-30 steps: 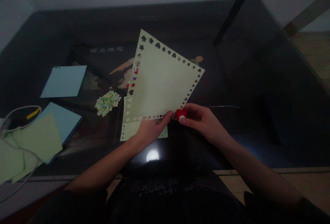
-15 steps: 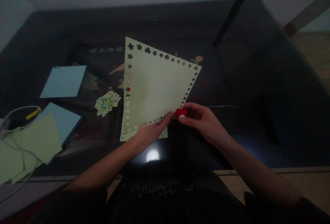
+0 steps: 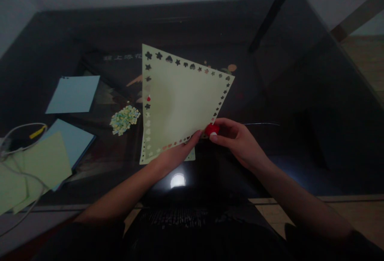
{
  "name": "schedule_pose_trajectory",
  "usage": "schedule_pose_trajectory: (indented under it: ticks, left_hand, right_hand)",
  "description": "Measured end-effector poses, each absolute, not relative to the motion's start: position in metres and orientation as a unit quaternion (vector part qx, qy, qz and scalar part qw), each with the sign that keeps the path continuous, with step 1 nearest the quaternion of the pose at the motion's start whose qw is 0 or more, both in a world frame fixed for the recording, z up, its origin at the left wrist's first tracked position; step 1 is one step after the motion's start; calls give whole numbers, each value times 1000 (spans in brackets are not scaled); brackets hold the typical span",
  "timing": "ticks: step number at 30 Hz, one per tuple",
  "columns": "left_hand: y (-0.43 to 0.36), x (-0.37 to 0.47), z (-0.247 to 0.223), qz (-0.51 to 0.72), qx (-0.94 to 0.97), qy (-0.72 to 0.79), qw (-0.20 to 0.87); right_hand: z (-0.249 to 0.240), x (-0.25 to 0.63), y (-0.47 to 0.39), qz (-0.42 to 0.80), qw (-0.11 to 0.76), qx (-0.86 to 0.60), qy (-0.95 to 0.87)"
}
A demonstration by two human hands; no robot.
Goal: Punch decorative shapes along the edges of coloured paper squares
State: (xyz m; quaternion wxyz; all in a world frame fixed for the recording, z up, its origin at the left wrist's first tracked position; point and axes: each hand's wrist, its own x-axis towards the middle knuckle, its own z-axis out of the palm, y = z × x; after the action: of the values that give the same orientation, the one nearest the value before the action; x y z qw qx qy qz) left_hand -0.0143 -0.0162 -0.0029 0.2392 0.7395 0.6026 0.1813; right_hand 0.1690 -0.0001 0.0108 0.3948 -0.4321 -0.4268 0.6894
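A pale green sheet of paper [image 3: 186, 97] is tilted up in front of me, with rows of punched shapes, such as stars, hearts and flowers, along its edges. My left hand [image 3: 180, 151] grips its lower edge, thumb on the near face. In my right hand [image 3: 237, 137], thumb and fingers close around a small red and white craft punch [image 3: 212, 129] at the sheet's lower right corner. The punch covers that corner, so its slot is hidden. Under the raised sheet lies another punched pale sheet [image 3: 144, 159], mostly covered.
A pile of small paper cutouts [image 3: 124, 119] lies left of the sheet. Farther left are a blue sheet [image 3: 75, 95], another blue stack [image 3: 73, 137], green sheets [image 3: 45, 165] and a white cable [image 3: 25, 125]. A dark pole [image 3: 273, 15] rises at the back right of the glossy table [image 3: 300, 73].
The green sheet has turned slightly, its upper left corner shifting left. The punch and my right fingers have moved a little up and right along the edge.
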Motion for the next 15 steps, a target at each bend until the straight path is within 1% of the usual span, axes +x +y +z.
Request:
schedule_pose_trajectory:
  ticks: [10,15]
  left_hand:
    - [-15,-12,6,152,702,638,278]
    - [-14,-10,12,163,695,638,288]
  right_hand:
    - [10,172,1,681,383,-447,-436]
    - [10,173,2,685,379,-444,-435]
